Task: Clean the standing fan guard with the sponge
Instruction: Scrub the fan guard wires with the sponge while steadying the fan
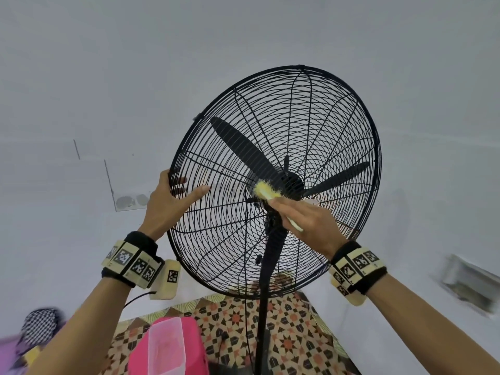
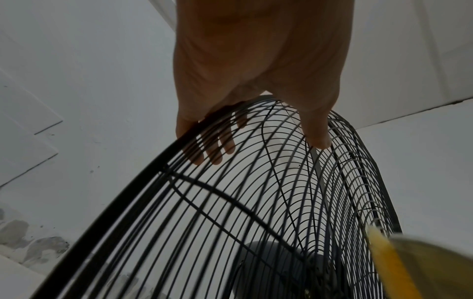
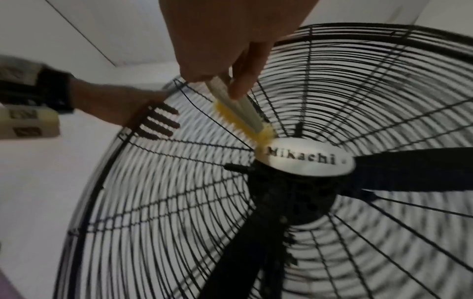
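Right hand (image 1: 305, 220) pinches sponge (image 1: 266, 191) against fan guard (image 1: 270, 253) mid-frame near hub; left hand (image 1: 167, 201) clasps left rim. Wiping underway; next, sweep outward along wires.

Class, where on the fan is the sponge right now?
In the head view, the sponge, held in the right hand, presses the guard near its centre, beside the hub badge.

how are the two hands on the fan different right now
The left hand grips the guard at its outer rim, fingers hooked through the wires; the right hand is near the hub. The left hand holds no tool; the right hand holds the yellow sponge against the wires. Both hands touch the same guard and wear marker wristbands.
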